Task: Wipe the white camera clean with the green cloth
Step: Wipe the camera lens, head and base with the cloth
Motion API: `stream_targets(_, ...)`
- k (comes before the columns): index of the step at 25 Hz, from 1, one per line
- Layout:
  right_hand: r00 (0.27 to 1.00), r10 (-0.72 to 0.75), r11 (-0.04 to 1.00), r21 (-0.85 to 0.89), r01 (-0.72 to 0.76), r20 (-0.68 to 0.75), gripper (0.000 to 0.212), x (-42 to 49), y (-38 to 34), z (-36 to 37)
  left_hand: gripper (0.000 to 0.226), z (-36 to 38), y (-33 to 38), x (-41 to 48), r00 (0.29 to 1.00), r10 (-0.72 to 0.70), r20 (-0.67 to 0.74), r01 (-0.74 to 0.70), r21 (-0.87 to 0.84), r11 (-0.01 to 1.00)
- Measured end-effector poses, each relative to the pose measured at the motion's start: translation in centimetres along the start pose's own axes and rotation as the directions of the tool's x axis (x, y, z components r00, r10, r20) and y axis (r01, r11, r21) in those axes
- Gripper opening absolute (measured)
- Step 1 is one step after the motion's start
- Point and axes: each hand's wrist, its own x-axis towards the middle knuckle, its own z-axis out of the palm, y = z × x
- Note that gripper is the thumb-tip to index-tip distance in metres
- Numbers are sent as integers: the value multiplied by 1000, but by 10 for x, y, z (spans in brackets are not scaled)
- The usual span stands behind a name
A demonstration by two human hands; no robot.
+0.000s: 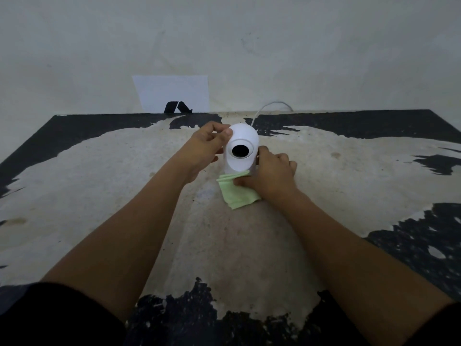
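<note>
White plastic, smooth and rounded: the camera [241,149] stands upright near the middle of the worn, peeling worktop [124,196], its dark lens facing the wearer and a white cable [268,107] trailing behind it toward the wall. The left hand [207,151] wraps the camera's left side, thumb curled over the top of the dome, steadying it. The right hand [273,176] sits against the camera's lower right, fingers pressed together on the folded green cloth [235,193], which lies on the worktop touching the camera's base in front; it may be pinching the cloth's upper edge, though the fingers hide that. To wipe well, keep the left grip firm so the body cannot tip, bring a clean fold up over the shell, and stroke lightly around the lens rather than grinding grit across it.
</note>
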Motion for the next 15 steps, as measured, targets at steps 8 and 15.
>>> stream_targets(8,983,-149,967,226,121,110,30,19,35,-27,18,0,1,-1,1000,-20,6,20,12,1000)
stream_targets(15,989,-136,867,491,88,64,8,16,45,-24,18,1,2,-1,1000,-28,-3,28,16,999)
